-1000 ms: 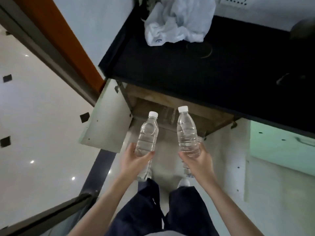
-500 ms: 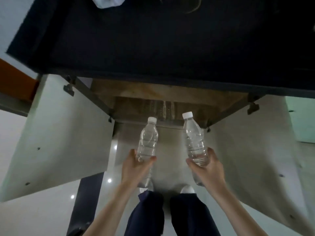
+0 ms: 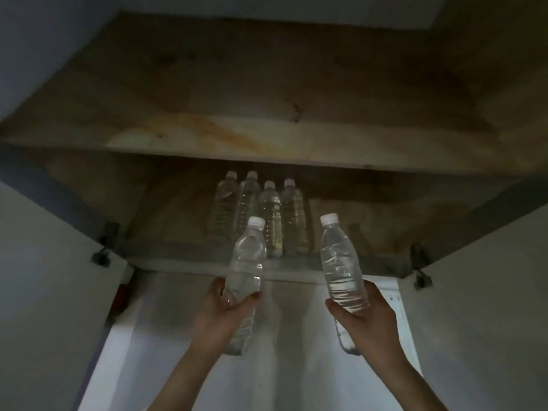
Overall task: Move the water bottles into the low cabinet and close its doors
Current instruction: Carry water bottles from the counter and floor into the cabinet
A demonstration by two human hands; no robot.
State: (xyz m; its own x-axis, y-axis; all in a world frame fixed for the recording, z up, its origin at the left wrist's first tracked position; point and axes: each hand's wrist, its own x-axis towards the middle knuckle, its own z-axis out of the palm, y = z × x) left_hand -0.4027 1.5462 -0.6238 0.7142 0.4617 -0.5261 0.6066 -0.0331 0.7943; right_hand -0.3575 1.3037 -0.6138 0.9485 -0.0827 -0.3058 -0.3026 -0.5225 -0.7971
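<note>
Your left hand (image 3: 221, 310) grasps one clear plastic white-capped water bottle (image 3: 246, 271), your right hand (image 3: 366, 315) another (image 3: 341, 262), caps pointing into the open low cabinet (image 3: 267, 137). Four stored bottles (image 3: 261, 212) stand on its lower shelf (mid-front edge); free shelf lies right of them, nearer your right hand.

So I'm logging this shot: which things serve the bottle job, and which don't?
Job: left hand with bottle; right hand with bottle; four stored bottles; open doors.
Not used: upper shelf; door hinges.
</note>
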